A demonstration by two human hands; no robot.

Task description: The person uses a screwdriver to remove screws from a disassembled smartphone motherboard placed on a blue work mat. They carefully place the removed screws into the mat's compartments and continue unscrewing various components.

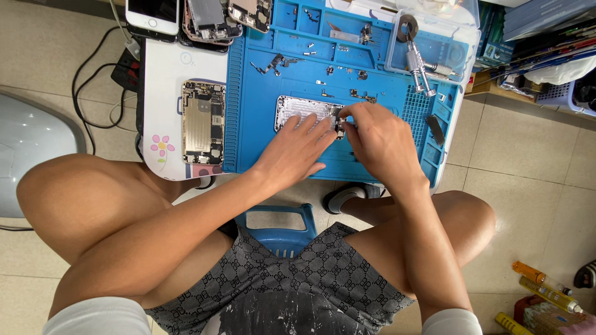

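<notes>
Head view, two hands [298, 146] [379, 139] on one phone housing [301, 110], blue mat [261, 93]

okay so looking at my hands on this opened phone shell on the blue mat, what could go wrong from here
1. Tiny screws and brackets lie loose on the blue mat right beside your right hand; a sweep could scatter them.
2. Your left hand rests on the open phone shell; pressing may bend it.
3. The other opened phone lies by the table edge, where a knee could probably bump it.
</notes>
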